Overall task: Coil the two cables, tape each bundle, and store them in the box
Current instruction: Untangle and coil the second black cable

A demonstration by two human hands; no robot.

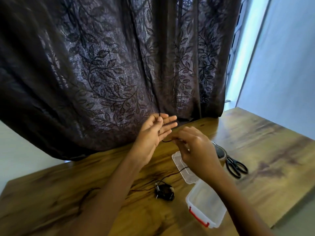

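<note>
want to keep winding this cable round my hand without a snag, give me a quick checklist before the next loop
1. Cable gripped: ok, the right hand pinches it and the left hand is open, palm up, with the cable across its fingers.
2. Slack free to feed: not ok, the cable trails over the box lid.
3. Other cable out of the way: cannot tell, a dark bundle lies on the table close to the trailing strand.
4. Tape roll and scissors within reach: ok, both beside the right hand.
5. Box open to receive: ok, lid off.
</note>
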